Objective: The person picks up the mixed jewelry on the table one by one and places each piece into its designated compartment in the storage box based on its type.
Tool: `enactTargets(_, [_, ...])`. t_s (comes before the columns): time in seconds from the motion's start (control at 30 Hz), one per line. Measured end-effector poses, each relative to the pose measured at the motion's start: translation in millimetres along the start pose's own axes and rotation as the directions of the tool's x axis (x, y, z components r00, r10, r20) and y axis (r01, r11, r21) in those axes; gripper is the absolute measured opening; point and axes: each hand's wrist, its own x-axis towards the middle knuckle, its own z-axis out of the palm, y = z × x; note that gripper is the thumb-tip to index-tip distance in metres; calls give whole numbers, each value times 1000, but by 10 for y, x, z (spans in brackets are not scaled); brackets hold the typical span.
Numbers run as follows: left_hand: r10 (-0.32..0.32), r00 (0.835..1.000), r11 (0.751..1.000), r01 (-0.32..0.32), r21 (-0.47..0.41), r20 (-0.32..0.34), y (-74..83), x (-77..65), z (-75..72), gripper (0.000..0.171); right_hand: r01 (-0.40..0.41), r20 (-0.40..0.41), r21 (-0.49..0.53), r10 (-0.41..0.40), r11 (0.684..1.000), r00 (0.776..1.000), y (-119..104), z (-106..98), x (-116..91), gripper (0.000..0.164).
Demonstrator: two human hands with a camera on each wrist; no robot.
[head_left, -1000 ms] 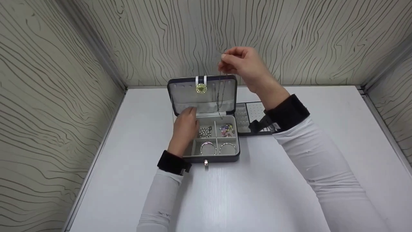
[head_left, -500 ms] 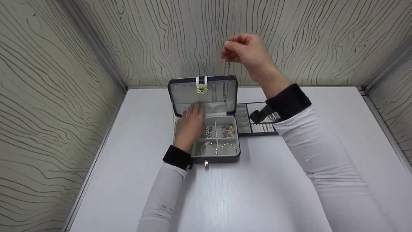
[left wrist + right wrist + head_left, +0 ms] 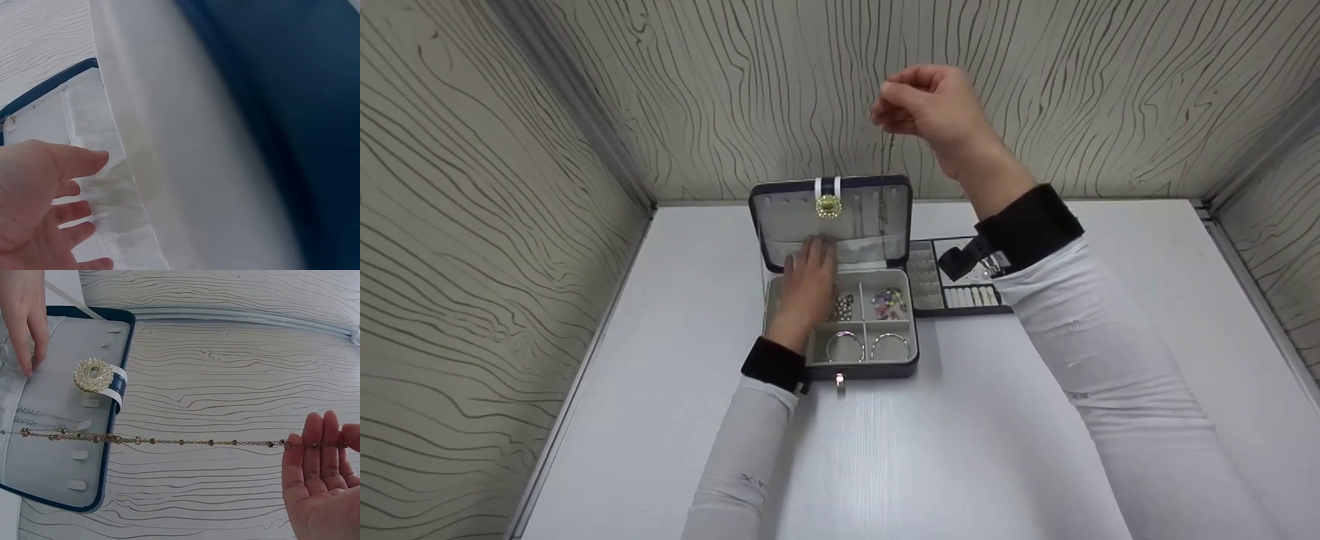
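High above the raised lid [image 3: 810,217] of a navy jewelry box [image 3: 877,370], my right hand [image 3: 934,112] pinches one end of a thin gold chain necklace [image 3: 211,442] with dark beads. The necklace hangs straight down from the fingers, and its lower strands overlap the lid's pale inner face. On that face, a silver chain [image 3: 45,417] lies near the necklace beside the small white hooks. My left hand [image 3: 806,289] reaches over the box's left side, its fingers extended at the gathered pocket [image 3: 118,202] of the lid. Nothing shows in its grasp.
Silver beads [image 3: 842,307], colorful small pieces [image 3: 889,304] and two bangles [image 3: 846,346] sit in the box's compartments. A gold ornament [image 3: 829,206] is on the lid strap. Right of the box lies a divided tray [image 3: 928,289], partly under my right forearm. A patterned wall [image 3: 697,112] stands behind.
My right hand has risen, drawing the necklace up until it hangs straighter before the lid. My left hand has shifted slightly right and forward along the lid's pocket, its fingers now more extended.
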Motion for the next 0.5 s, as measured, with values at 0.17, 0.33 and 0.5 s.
enactTargets(0.17, [10, 999, 1000, -11, -14, -44, -40, 11, 4, 58, 8, -7, -5, -8, 1000, 1000, -13, 17, 19, 15])
enactTargets(0.33, [-1, 999, 999, -1, -51, -42, -62, 9, -27, 54, 22, -12, -6, -22, 1000, 1000, -33, 26, 49, 19])
enactTargets(0.5, [-6, 999, 998, 3, -55, -54, -63, 2, -55, 49, 31, -11, -18, -31, 999, 999, -36, 16, 100, 13])
